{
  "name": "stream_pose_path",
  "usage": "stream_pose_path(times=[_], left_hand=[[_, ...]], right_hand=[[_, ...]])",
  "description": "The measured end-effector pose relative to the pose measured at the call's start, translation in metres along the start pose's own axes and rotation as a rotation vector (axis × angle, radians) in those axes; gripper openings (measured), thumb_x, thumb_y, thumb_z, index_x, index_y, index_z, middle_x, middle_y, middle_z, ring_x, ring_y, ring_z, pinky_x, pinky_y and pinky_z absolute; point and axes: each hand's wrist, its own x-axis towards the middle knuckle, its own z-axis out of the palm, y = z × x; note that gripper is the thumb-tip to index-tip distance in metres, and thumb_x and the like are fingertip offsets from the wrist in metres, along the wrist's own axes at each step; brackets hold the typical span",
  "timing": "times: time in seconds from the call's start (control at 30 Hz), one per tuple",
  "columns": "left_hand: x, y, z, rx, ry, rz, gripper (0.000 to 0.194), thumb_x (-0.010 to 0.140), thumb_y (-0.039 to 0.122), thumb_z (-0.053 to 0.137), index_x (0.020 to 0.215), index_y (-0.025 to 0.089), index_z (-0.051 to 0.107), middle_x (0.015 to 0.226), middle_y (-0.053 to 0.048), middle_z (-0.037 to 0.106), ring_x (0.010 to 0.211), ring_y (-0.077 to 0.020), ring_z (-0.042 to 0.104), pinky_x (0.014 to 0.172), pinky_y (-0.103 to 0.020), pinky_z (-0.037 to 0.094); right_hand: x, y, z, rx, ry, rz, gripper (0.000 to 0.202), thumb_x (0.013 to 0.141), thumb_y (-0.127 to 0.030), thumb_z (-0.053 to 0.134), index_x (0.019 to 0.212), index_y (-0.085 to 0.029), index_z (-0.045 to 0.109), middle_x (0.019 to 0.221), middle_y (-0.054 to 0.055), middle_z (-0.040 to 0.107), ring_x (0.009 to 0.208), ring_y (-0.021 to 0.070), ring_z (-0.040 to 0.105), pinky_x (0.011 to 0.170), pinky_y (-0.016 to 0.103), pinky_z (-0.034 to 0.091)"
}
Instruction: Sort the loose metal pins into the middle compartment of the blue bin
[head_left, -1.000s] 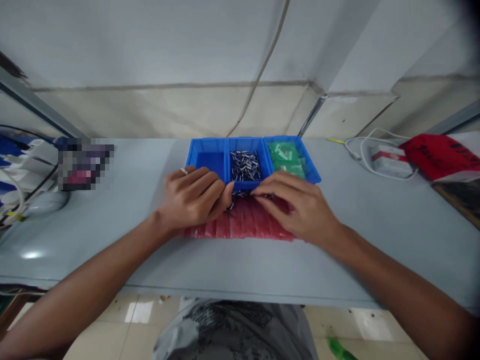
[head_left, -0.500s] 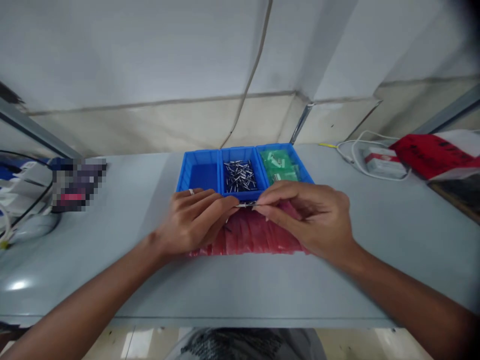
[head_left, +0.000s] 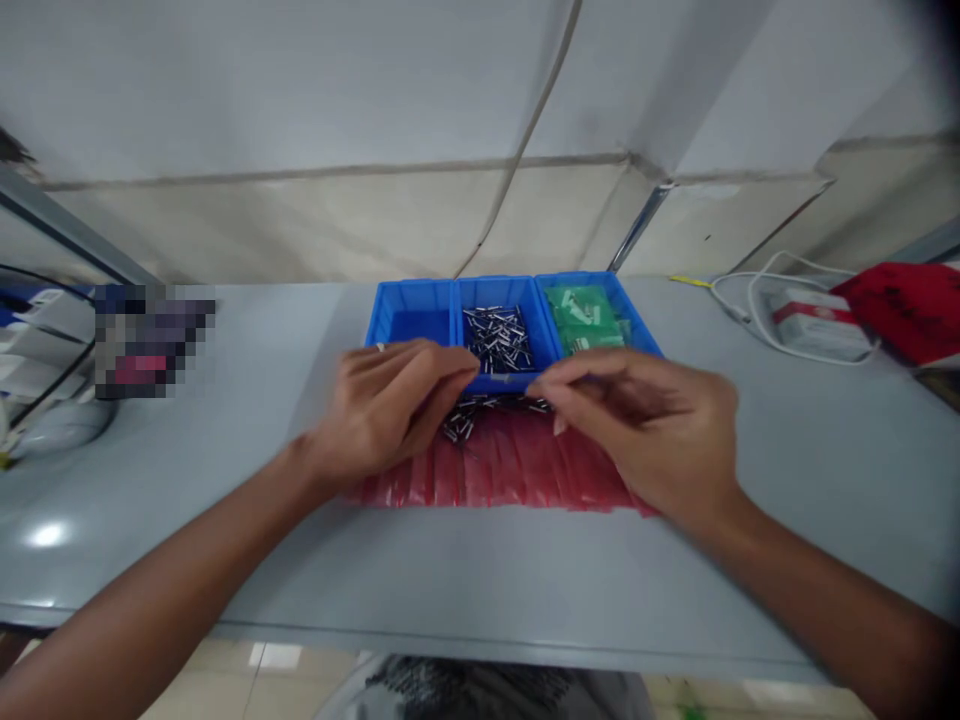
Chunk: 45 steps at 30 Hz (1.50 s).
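Observation:
My left hand (head_left: 397, 405) is closed in a pinch at the front of the left blue bin (head_left: 414, 292); what its fingertips hold, if anything, is hidden. My right hand (head_left: 645, 415) pinches too, in front of the right bin, with something too small and blurred to name. A gap separates the two hands. Small metal pins (head_left: 499, 340) fill the middle bin, and green packets (head_left: 581, 312) lie in the right one. Below the bins is a row of red plastic bags (head_left: 510, 465), with more loose metal pins (head_left: 459, 425) on their upper edge.
On the right of the grey table (head_left: 480, 580) are a white cable (head_left: 780, 345), a white and red box (head_left: 821, 325) and a red cloth (head_left: 900, 305). At the left lie a white device (head_left: 64, 425) and dark cables. A wall rises behind the bins.
My hands have moved apart; the thin metal piece that spanned their fingertips is no longer seen between them. More of the pins on the red bags shows. The whole view has shifted slightly.

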Motion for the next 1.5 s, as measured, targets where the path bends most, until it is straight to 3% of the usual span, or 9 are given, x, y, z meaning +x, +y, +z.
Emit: stream_pose_path(times=[0.1, 0.2, 0.37, 0.43, 0.57, 0.73, 1.03, 1.27, 1.5], left_hand=[[0.0, -0.006, 0.002, 0.014, -0.031, -0.039, 0.008, 0.095, 0.015, 0.059, 0.101, 0.016, 0.064, 0.086, -0.001, 0.072, 0.075, -0.011, 0.068, 0.07, -0.023, 0.053], [-0.001, -0.011, 0.006, -0.007, -0.13, -0.035, 0.01, 0.096, 0.016, 0.056, 0.103, 0.015, 0.064, 0.098, -0.006, 0.071, 0.09, -0.0152, 0.068, 0.08, -0.027, 0.056], [-0.004, -0.015, 0.012, 0.057, -0.269, 0.012, 0.016, 0.098, 0.019, 0.053, 0.106, 0.014, 0.066, 0.118, -0.012, 0.07, 0.111, -0.0231, 0.067, 0.09, -0.036, 0.059], [-0.006, -0.016, 0.013, 0.056, -0.278, 0.011, 0.017, 0.098, 0.018, 0.053, 0.107, 0.014, 0.067, 0.118, -0.011, 0.072, 0.116, -0.0243, 0.066, 0.094, -0.037, 0.06], [-0.01, -0.019, 0.015, 0.017, -0.252, -0.003, 0.022, 0.097, 0.016, 0.055, 0.117, 0.014, 0.065, 0.116, -0.008, 0.074, 0.118, -0.0234, 0.067, 0.1, -0.039, 0.059], [-0.009, -0.021, 0.016, -0.001, -0.25, 0.011, 0.022, 0.098, 0.017, 0.053, 0.115, 0.013, 0.066, 0.114, -0.009, 0.075, 0.117, -0.0242, 0.068, 0.098, -0.039, 0.06], [-0.005, -0.02, 0.014, 0.047, -0.312, 0.027, 0.02, 0.099, 0.019, 0.05, 0.108, 0.012, 0.067, 0.112, -0.011, 0.075, 0.115, -0.0236, 0.068, 0.093, -0.036, 0.06], [0.0, -0.01, 0.005, 0.126, -0.146, 0.059, 0.016, 0.096, 0.027, 0.061, 0.105, 0.016, 0.066, 0.098, -0.004, 0.076, 0.105, -0.0227, 0.07, 0.076, -0.031, 0.056], [-0.002, 0.0, -0.002, 0.19, -0.049, 0.22, 0.011, 0.091, 0.023, 0.068, 0.099, 0.019, 0.063, 0.079, 0.001, 0.073, 0.082, -0.0151, 0.071, 0.052, -0.027, 0.038]], right_hand=[[0.007, -0.002, -0.003, 0.197, 0.089, 0.064, 0.015, 0.088, -0.019, 0.074, 0.102, -0.022, 0.075, 0.099, 0.004, 0.078, 0.074, 0.0158, 0.071, 0.055, 0.026, 0.057], [0.006, -0.001, -0.006, 0.205, -0.03, 0.071, 0.024, 0.094, -0.018, 0.065, 0.116, -0.025, 0.07, 0.107, 0.004, 0.077, 0.078, 0.0161, 0.07, 0.052, 0.026, 0.057], [-0.006, 0.007, 0.003, -0.471, -0.42, -0.478, 0.027, 0.095, -0.012, 0.06, 0.118, -0.02, 0.072, 0.111, 0.006, 0.076, 0.099, 0.0188, 0.071, 0.092, 0.037, 0.061], [-0.007, 0.011, 0.014, -0.629, -0.518, -0.587, 0.028, 0.098, -0.02, 0.059, 0.124, -0.019, 0.07, 0.119, 0.009, 0.074, 0.107, 0.0235, 0.069, 0.095, 0.044, 0.059], [-0.002, 0.014, 0.035, -0.74, -0.587, -0.539, 0.024, 0.098, -0.033, 0.061, 0.11, -0.019, 0.076, 0.104, 0.009, 0.074, 0.097, 0.0258, 0.068, 0.085, 0.045, 0.061], [0.007, 0.012, 0.045, -0.722, -0.645, -0.487, 0.02, 0.097, -0.012, 0.058, 0.1, -0.015, 0.077, 0.099, 0.01, 0.073, 0.093, 0.023, 0.069, 0.084, 0.04, 0.06], [0.014, 0.01, 0.019, -0.381, -0.402, -0.354, 0.021, 0.092, -0.006, 0.061, 0.098, -0.022, 0.075, 0.101, 0.002, 0.077, 0.093, 0.0165, 0.072, 0.087, 0.034, 0.059], [0.019, 0.005, 0.004, -0.1, -0.141, -0.067, 0.001, 0.085, -0.023, 0.078, 0.086, -0.024, 0.078, 0.106, 0.004, 0.075, 0.093, 0.0178, 0.072, 0.074, 0.03, 0.063], [0.005, 0.007, 0.008, 0.116, -0.128, 0.095, 0.006, 0.089, -0.027, 0.075, 0.088, -0.022, 0.073, 0.073, -0.001, 0.073, 0.062, 0.013, 0.069, 0.055, 0.026, 0.057]])
